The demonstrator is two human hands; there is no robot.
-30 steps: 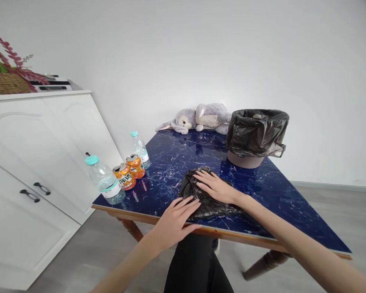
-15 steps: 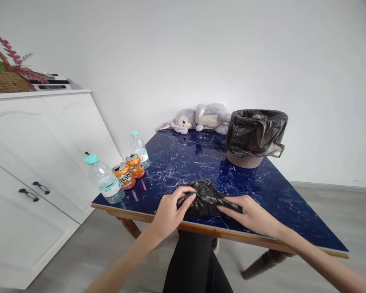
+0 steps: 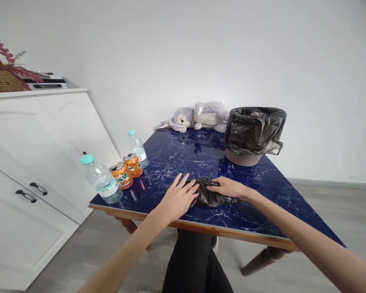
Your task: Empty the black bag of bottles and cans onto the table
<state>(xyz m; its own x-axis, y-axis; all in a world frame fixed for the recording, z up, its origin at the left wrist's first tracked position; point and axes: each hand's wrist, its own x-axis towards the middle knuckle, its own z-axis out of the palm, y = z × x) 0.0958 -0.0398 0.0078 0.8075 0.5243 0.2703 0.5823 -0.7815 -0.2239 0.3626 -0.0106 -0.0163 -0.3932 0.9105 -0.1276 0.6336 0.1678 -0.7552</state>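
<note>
A crumpled black plastic bag, folded down small, lies on the blue marbled table near its front edge. My left hand lies flat on the table with its fingers stretched out, the fingertips touching the bag's left end. My right hand rests palm down on top of the bag, fingers together and pressing it flat. Neither hand is lifting the bag.
A bin lined with a black bag stands at the back right. A grey plush toy lies at the far edge. Two water bottles and two orange cans stand at the left edge. A white cabinet is left.
The bag was spread wider under both flat hands, then gathered and folded at the front edge. Now it is smaller, slightly farther in, and both hands press on it.
</note>
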